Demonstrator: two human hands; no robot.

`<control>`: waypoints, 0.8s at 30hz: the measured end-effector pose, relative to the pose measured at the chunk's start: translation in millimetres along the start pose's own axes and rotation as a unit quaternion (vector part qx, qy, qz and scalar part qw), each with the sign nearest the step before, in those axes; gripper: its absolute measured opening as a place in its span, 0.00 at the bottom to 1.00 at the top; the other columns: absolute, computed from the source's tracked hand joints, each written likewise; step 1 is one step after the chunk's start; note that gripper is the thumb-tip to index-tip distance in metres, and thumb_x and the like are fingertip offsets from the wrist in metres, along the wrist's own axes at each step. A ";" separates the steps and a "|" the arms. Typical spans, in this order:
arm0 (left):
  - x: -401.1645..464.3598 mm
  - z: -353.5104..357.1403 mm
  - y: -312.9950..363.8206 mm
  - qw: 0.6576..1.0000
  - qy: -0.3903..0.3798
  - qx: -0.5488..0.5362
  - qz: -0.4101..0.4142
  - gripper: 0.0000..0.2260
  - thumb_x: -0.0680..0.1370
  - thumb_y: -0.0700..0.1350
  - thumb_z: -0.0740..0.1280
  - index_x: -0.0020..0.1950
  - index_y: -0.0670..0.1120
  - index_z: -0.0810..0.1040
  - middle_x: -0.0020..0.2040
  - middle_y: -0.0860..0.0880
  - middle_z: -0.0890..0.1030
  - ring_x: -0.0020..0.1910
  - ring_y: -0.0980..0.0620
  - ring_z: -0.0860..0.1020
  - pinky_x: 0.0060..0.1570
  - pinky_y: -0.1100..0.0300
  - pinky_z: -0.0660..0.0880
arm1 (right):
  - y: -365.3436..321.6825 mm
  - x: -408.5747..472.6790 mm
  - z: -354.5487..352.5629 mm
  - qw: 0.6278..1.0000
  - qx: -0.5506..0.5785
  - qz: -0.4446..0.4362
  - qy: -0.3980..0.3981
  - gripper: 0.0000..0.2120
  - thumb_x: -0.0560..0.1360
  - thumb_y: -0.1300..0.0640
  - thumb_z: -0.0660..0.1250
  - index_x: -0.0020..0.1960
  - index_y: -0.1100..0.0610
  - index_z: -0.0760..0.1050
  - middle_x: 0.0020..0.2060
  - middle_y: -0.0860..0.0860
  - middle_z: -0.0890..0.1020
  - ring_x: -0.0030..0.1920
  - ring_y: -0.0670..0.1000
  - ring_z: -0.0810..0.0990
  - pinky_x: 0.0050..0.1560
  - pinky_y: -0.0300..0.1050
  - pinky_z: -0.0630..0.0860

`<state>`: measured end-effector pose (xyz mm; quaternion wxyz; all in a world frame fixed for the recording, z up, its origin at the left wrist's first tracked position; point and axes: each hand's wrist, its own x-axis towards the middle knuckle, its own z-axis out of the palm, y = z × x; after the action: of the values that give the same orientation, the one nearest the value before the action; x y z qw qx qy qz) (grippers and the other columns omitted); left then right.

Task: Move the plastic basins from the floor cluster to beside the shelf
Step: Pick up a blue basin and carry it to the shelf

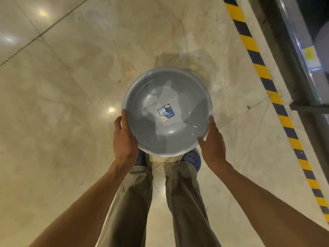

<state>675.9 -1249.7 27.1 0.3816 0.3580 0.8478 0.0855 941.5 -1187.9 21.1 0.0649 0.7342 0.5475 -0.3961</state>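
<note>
Item: plastic basin (pixel 167 111), round, grey, mouth up, carried above the floor in front of the person's legs; a blue square label (pixel 166 112) is stuck in the middle of its bottom; a thin clear film seems to wrap it, though the blur leaves this uncertain. Held by: left hand (pixel 124 138) on the left rim, fingers clamped on the rim and wall; right hand (pixel 212 139) against the near right wall, fingers together and pressed to the plastic. Below: khaki trousers (pixel 179 189) and blue perforated clogs (pixel 192 157), toes partly hidden under the basin. Ground: glossy beige floor tiles (pixel 71 86) with lamp reflections. Far right: a yellow-and-black striped strip (pixel 263 72) running near to far; just beyond it, the dark metal frame of a shelf (pixel 293 50), its contents too blurred to name.
</note>
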 end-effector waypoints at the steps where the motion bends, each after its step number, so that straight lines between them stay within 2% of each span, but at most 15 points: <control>1: 0.7 1.5 0.1 1.000 0.004 -0.001 0.001 0.36 0.82 0.39 0.62 0.85 0.51 0.47 0.78 0.45 0.62 0.62 0.39 0.76 0.57 0.42 0.80 | 3.1 1.7 0.6 1.000 -0.003 -0.008 -0.002 0.40 0.82 0.59 0.69 0.85 0.45 0.50 0.79 0.47 0.69 0.75 0.59 0.72 0.67 0.61 0.74; 7: 4.1 -9.7 3.7 0.999 -0.012 -0.031 -0.014 0.32 0.83 0.38 0.62 0.84 0.50 0.53 0.78 0.43 0.63 0.68 0.40 0.74 0.64 0.44 0.76 | 14.4 5.5 -6.8 0.999 0.007 -0.039 -0.036 0.39 0.83 0.54 0.69 0.86 0.46 0.50 0.81 0.50 0.67 0.76 0.58 0.73 0.72 0.60 0.75; 9: 9.2 -15.1 1.1 0.999 -0.018 -0.038 -0.009 0.30 0.85 0.44 0.62 0.84 0.51 0.53 0.79 0.43 0.63 0.68 0.39 0.76 0.62 0.41 0.78 | 14.9 12.7 -11.2 0.998 0.026 -0.042 -0.041 0.39 0.82 0.51 0.70 0.85 0.44 0.50 0.81 0.49 0.66 0.74 0.57 0.75 0.71 0.61 0.76; 12: 22.9 -21.1 -3.6 0.999 -0.025 -0.033 0.006 0.31 0.85 0.57 0.58 0.85 0.53 0.48 0.80 0.42 0.63 0.65 0.37 0.78 0.59 0.38 0.78 | 10.8 27.6 -17.7 0.996 0.065 -0.032 -0.050 0.41 0.82 0.46 0.69 0.85 0.43 0.47 0.82 0.51 0.64 0.75 0.57 0.74 0.71 0.62 0.76; 15: 42.4 -21.1 -4.1 0.999 -0.021 -0.030 0.022 0.32 0.85 0.61 0.55 0.85 0.54 0.46 0.80 0.42 0.63 0.66 0.37 0.77 0.59 0.40 0.78 | 6.7 46.2 -19.1 0.992 0.104 -0.039 -0.052 0.41 0.82 0.44 0.69 0.86 0.45 0.48 0.80 0.54 0.65 0.74 0.58 0.75 0.70 0.61 0.77; 18: 55.4 -15.7 -7.4 0.998 -0.036 -0.039 0.044 0.30 0.85 0.60 0.54 0.85 0.56 0.46 0.81 0.43 0.61 0.70 0.38 0.73 0.63 0.37 0.75 | 5.1 55.4 -13.9 0.985 0.155 -0.056 -0.054 0.38 0.83 0.48 0.68 0.85 0.48 0.51 0.78 0.53 0.67 0.73 0.57 0.74 0.69 0.50 0.78; 22: 60.3 -6.5 -23.4 0.993 -0.044 -0.074 0.081 0.29 0.86 0.60 0.53 0.84 0.60 0.44 0.83 0.51 0.58 0.77 0.42 0.67 0.70 0.39 0.69 | 13.4 59.0 1.6 0.980 0.188 -0.050 -0.054 0.36 0.85 0.52 0.66 0.85 0.46 0.49 0.77 0.49 0.69 0.69 0.52 0.76 0.53 0.25 0.76; 24: 60.6 -4.8 -27.7 0.991 -0.046 -0.085 0.094 0.29 0.87 0.57 0.54 0.84 0.58 0.43 0.84 0.53 0.56 0.78 0.44 0.65 0.72 0.43 0.67 | 19.0 59.6 6.8 0.980 0.187 -0.051 -0.048 0.36 0.85 0.53 0.64 0.86 0.46 0.47 0.74 0.48 0.73 0.64 0.53 0.80 0.50 0.24 0.77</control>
<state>630.1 -1228.5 -16.6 0.4392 0.4065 0.7816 0.1761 959.5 -1154.1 -28.9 -0.0673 0.6848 0.4965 -0.5292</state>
